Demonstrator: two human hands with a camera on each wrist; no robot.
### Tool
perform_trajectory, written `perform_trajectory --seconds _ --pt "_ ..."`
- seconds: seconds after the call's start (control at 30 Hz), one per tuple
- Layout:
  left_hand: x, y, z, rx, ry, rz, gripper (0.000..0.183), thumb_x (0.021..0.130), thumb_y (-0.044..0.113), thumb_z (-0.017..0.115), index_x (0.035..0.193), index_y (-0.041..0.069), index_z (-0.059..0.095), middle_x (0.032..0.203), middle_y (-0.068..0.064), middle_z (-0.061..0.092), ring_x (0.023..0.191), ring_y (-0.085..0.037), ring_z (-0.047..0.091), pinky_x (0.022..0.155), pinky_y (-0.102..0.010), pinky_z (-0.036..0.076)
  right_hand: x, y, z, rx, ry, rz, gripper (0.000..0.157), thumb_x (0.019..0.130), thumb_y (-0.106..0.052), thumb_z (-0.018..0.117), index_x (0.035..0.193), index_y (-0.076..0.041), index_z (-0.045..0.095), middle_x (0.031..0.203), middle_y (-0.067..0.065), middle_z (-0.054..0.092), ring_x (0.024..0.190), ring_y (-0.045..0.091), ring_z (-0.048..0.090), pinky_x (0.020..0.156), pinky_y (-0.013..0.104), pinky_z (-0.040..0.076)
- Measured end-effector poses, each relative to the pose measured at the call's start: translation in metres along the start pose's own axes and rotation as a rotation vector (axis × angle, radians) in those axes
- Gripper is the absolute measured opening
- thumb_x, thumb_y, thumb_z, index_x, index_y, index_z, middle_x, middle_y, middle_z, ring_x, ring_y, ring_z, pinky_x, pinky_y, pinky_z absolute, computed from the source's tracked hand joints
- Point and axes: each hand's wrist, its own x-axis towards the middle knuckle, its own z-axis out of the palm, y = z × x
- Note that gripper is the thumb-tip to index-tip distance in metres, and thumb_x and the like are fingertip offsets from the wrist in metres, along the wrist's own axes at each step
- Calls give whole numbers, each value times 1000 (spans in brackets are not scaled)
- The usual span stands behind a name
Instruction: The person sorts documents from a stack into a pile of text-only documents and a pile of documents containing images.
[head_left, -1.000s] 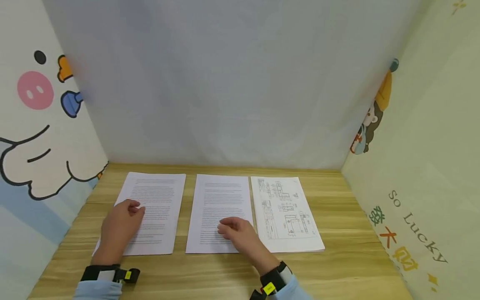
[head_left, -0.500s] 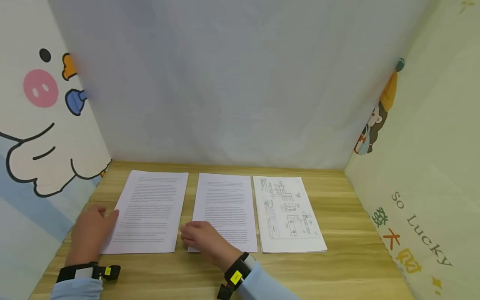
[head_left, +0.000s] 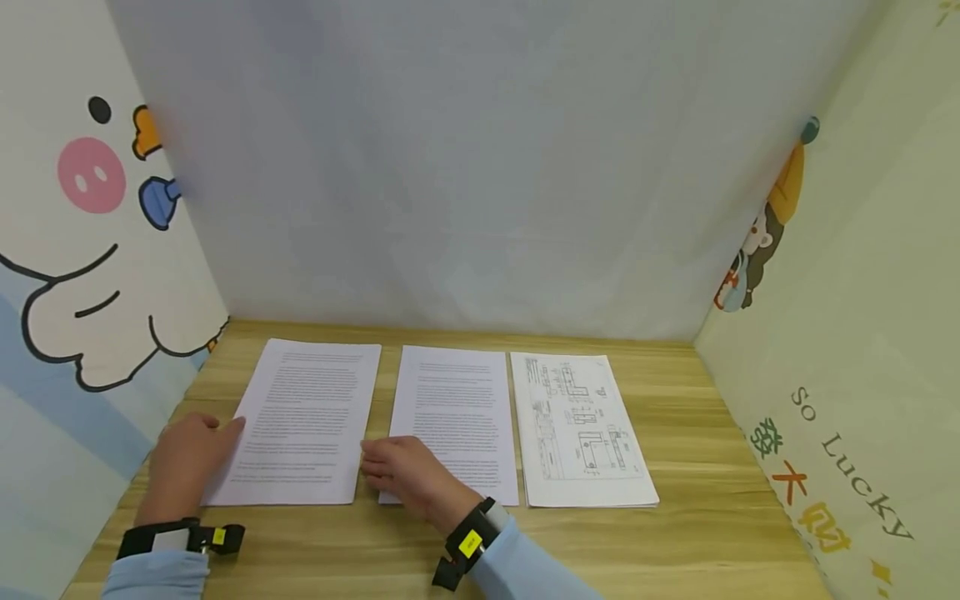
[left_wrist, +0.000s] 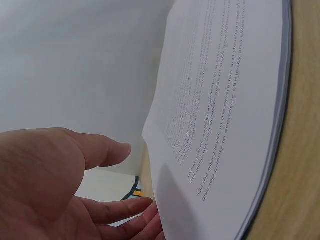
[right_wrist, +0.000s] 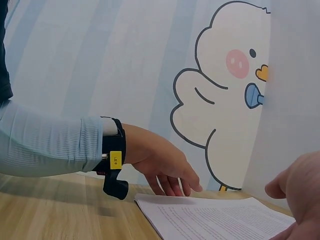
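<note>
A stack of printed text sheets [head_left: 307,417] lies at the left of the table, and my two hands flank it. My left hand [head_left: 187,462] is at its left edge; in the left wrist view the fingertips [left_wrist: 150,220] meet the paper's side while the thumb stays apart from them, above the sheet. At the right edge is my right hand [head_left: 412,475], loosely bent, fingertips close to the paper. Its forearm side overlaps a second text stack [head_left: 457,400] in the middle. In the right wrist view, part of my right hand [right_wrist: 302,195] shows, thumb spread.
To the right lies a third stack with technical drawings [head_left: 577,417]. The wooden table [head_left: 712,533] ends at a pale back curtain [head_left: 480,167]. Cartoon-printed panels [head_left: 90,183] close off the left side, and a yellow panel [head_left: 862,292] the right.
Both hands have moved left: the left from over the left stack to its outer edge, the right from over the middle stack to the gap between the stacks. The view has shifted slightly.
</note>
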Motion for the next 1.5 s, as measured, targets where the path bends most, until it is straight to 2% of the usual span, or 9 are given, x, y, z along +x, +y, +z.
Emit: perform_trajectory --seconds 0.2,0.33,0.47,0.57,0.7,0.9,1.17,1.4,1.5 --pt "-1 -1 -1 -15 -50 50 78 104 48 51 140 -20 49 134 -41 51 104 -47 53 91 -60 45 3 3 1 -5 6 -5 55 102 -23 62 137 18 53 144 31 55 134 39 52 108 53 44" --pt "-1 -3 1 -85 -141 53 85 104 48 53 149 -22 35 144 -43 42 111 -47 51 96 -61 44 4 3 2 -17 10 -7 56 101 -25 63 137 17 54 144 30 55 134 39 52 108 54 44" --pt "0 -6 5 -150 -201 96 85 105 40 55 154 -22 23 144 -43 39 108 -44 51 92 -58 46 4 4 2 -26 10 -13 55 101 -25 63 136 17 54 144 29 55 134 39 52 108 55 44" --pt "2 -9 7 -152 -179 125 79 105 31 54 155 -20 22 144 -43 40 106 -43 52 90 -57 46 5 5 2 -35 19 -21 54 101 -24 63 135 16 55 143 28 57 132 38 54 108 54 44" --pt "3 -13 5 -162 -150 119 76 106 28 52 158 -16 19 153 -43 29 120 -51 45 102 -66 38 6 6 3 -53 40 -32 51 101 -24 62 134 15 58 140 26 60 130 35 57 107 52 46" --pt "1 -16 -2 -268 -187 90 84 106 36 53 162 -11 11 158 -42 22 128 -52 37 107 -70 31 9 10 4 -144 83 -54 42 102 -26 63 128 8 63 126 18 65 117 28 65 100 48 52" --pt "-5 -11 -7 -325 -213 77 88 107 39 54 163 -9 7 158 -40 26 121 -47 42 102 -64 37 17 10 10 -148 119 -37 47 102 -26 63 135 7 59 111 12 68 98 23 68 92 46 56" --pt "-11 -9 -8 -346 -233 81 88 108 41 52 164 -8 5 156 -38 31 116 -43 48 95 -56 44 26 16 13 -125 100 -50 38 102 -22 64 131 3 62 105 9 73 92 23 71 83 43 59" --pt "-13 -8 -8 -341 -233 89 88 108 42 52 164 -8 6 155 -38 32 116 -42 49 94 -55 45 31 18 15 -113 130 -67 30 101 -19 65 124 0 66 102 7 74 90 22 72 79 41 59"
